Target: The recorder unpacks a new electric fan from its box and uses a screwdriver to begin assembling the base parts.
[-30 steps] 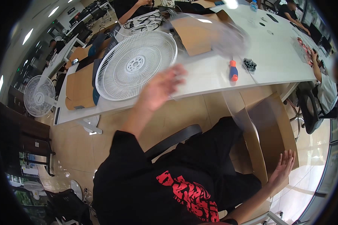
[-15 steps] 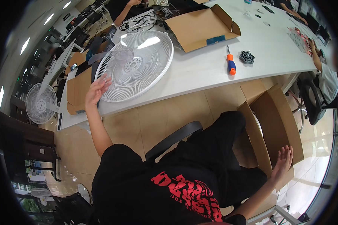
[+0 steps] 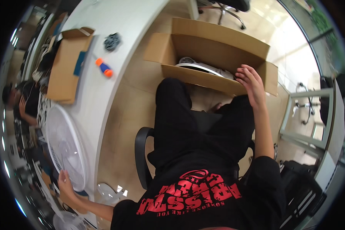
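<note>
My left hand [image 3: 66, 188] is at the near lower rim of a round white fan grille [image 3: 69, 153] on the table, its fingers stretched out. Whether the fingertips touch the rim I cannot tell. My right hand [image 3: 252, 85], fingers extended and holding nothing, hovers at the near right wall of an open cardboard box [image 3: 218, 44]. Inside that box lies a part with a curved white rim [image 3: 199, 68], mostly hidden by the near wall. Farther along the table are an orange and blue screwdriver [image 3: 104, 68] and a dark knob-like piece [image 3: 112, 41].
The white table [image 3: 99, 97] runs along my left, bearing a shallow cardboard tray [image 3: 65, 67]. My chair's black armrest [image 3: 142, 157] stands between table and legs. To the right is a pale metal frame [image 3: 308, 119]. Another person [image 3: 21, 101] sits beyond the table.
My view has swung right, bringing the open box to the front and the grille to the left. My right hand has come to the box's near wall; my left remains by the grille.
</note>
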Action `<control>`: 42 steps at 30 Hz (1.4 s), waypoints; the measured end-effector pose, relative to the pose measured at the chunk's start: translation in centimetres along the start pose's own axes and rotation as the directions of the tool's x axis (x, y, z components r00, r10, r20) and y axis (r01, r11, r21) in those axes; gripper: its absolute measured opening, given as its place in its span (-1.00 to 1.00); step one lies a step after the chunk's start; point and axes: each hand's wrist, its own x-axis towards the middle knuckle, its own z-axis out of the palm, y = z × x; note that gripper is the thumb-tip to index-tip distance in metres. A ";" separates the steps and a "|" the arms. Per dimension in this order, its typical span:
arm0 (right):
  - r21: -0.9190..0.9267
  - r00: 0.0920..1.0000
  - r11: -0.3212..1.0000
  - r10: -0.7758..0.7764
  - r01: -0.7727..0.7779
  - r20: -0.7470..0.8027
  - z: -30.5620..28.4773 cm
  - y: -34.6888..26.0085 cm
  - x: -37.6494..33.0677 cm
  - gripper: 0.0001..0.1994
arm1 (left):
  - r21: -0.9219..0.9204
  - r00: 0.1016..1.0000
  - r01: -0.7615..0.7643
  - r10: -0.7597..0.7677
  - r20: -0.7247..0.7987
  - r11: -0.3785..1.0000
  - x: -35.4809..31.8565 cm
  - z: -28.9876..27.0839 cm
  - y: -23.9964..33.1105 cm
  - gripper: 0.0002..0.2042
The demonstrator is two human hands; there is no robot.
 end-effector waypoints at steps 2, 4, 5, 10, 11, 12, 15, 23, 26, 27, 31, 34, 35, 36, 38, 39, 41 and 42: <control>-0.016 1.000 1.000 0.017 -0.016 0.023 0.4 -1.0 0.1 -0.71 | -0.053 0.981 -0.135 0.125 -0.150 0.989 0.1 1.1 2.3 -0.53; -0.043 0.998 0.997 0.063 -0.062 0.008 -0.6 0.0 0.5 -0.72 | -0.079 0.768 -0.483 0.380 -0.515 0.872 -4.6 2.9 14.9 -0.66; -0.056 0.997 0.995 0.080 -0.079 0.013 -0.6 0.4 1.2 -0.72 | -0.006 0.652 -0.632 0.527 -0.545 0.775 -5.6 4.6 17.8 -0.76; -0.457 0.997 0.889 0.064 -0.040 0.039 -3.1 5.2 6.7 -0.74 | -0.442 0.291 -0.879 0.935 -0.200 0.179 -10.0 20.6 38.2 -0.80; -0.639 0.994 0.767 0.016 0.054 0.104 -4.5 6.6 8.1 -0.73 | -0.486 0.277 -0.854 0.953 -0.122 0.186 -10.2 24.1 41.5 -0.77; -0.729 0.992 0.679 0.003 0.091 0.126 -4.9 8.2 9.6 -0.71 | -0.527 0.297 -0.821 0.952 -0.068 0.218 -9.7 27.3 43.8 -0.74; -0.856 0.962 0.454 -0.008 0.246 0.273 -3.6 11.5 13.5 -0.64 | -0.485 0.270 -0.833 0.961 0.065 0.267 -8.9 34.2 47.0 -0.64; -0.915 0.874 0.184 0.278 0.359 0.399 -1.1 22.8 20.9 -0.29 | -0.241 0.250 -0.914 0.921 0.297 0.326 -12.9 39.2 43.6 -0.62; -0.907 0.845 0.136 0.331 0.399 0.421 -1.8 25.7 22.2 -0.45 | -0.317 0.303 -0.872 0.920 0.249 0.373 -12.8 40.4 44.1 -0.65; -0.896 0.846 0.126 0.296 0.426 0.444 -3.7 26.7 22.9 -0.53 | -0.342 0.286 -0.872 0.932 0.224 0.350 -13.0 40.6 44.5 -0.67; -0.828 0.768 0.005 0.373 0.560 0.521 -3.3 26.2 23.1 -0.54 | -0.371 0.312 -0.851 0.926 0.213 0.372 -12.7 40.7 43.1 -0.69; -0.773 0.731 0.029 0.305 0.634 0.611 -2.2 22.3 22.4 -0.58 | -0.372 0.331 -0.850 0.928 0.172 0.373 -12.5 41.3 41.7 -0.71; -0.762 0.723 0.015 0.306 0.647 0.620 -1.1 19.8 22.4 -0.58 | -0.375 0.346 -0.845 0.925 0.158 0.381 -12.2 41.2 41.4 -0.71; -0.754 0.731 0.009 0.243 0.656 0.638 0.3 16.8 22.2 -0.59 | -0.386 0.357 -0.839 0.923 0.145 0.385 -12.1 41.1 41.3 -0.72; -0.745 0.742 -0.031 0.130 0.666 0.658 3.1 9.9 21.2 -0.62 | -0.411 0.376 -0.826 0.920 0.109 0.386 -12.1 41.0 40.9 -0.73; -0.742 0.744 -0.060 0.082 0.668 0.663 4.6 6.1 20.1 -0.64 | -0.420 0.370 -0.827 0.924 0.096 0.374 -12.2 41.1 40.6 -0.73; -0.732 0.730 -0.017 -0.058 0.682 0.681 7.6 -1.4 16.2 -0.64 | -0.521 0.405 -0.774 0.914 0.029 0.360 -12.0 41.4 40.2 -0.72; -0.728 0.721 -0.007 -0.124 0.686 0.681 8.6 -4.8 14.1 -0.65 | -0.568 0.428 -0.745 0.904 -0.005 0.350 -11.9 41.3 40.0 -0.71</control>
